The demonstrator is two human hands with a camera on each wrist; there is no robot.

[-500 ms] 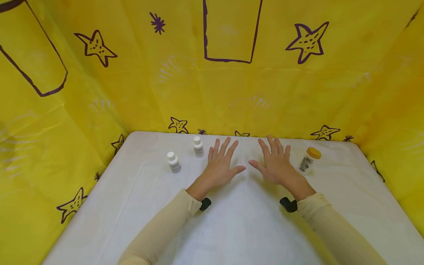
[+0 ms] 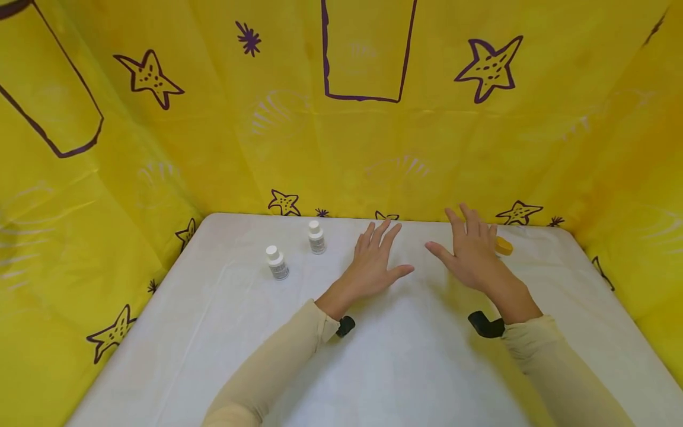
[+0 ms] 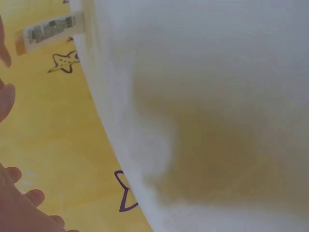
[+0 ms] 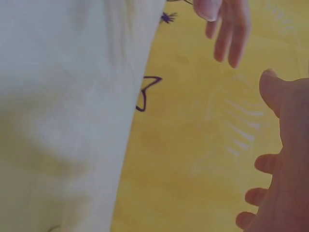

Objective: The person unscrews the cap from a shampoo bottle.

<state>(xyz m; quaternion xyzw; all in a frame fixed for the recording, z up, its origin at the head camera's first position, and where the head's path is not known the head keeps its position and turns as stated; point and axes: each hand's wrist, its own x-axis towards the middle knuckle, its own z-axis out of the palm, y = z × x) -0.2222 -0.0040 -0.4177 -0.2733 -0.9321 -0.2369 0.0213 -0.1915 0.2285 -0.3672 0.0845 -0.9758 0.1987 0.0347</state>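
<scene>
My left hand (image 2: 368, 265) hovers over the white table with its fingers spread and nothing in it. To its left stand two small white bottles with white caps, a front bottle (image 2: 277, 263) and a back bottle (image 2: 317, 238). My right hand (image 2: 475, 255) is also spread and holds nothing. It overlaps a bottle with an orange cap (image 2: 504, 246) in the head view, so most of that bottle's body is hidden. The left wrist view shows this labelled bottle (image 3: 53, 30) whole. In the right wrist view, fingers of the left hand (image 4: 231, 34) appear at the top.
A white cloth covers the table (image 2: 384, 367). Yellow fabric walls (image 2: 352, 154) with starfish drawings rise behind it and at both sides. Black wrist devices, a left one (image 2: 345, 326) and a right one (image 2: 485, 325), sit at the cuffs.
Both hands have moved to the right, the right hand farther, so that it now covers most of the orange-capped bottle. The two white-capped bottles stay where they stood.
</scene>
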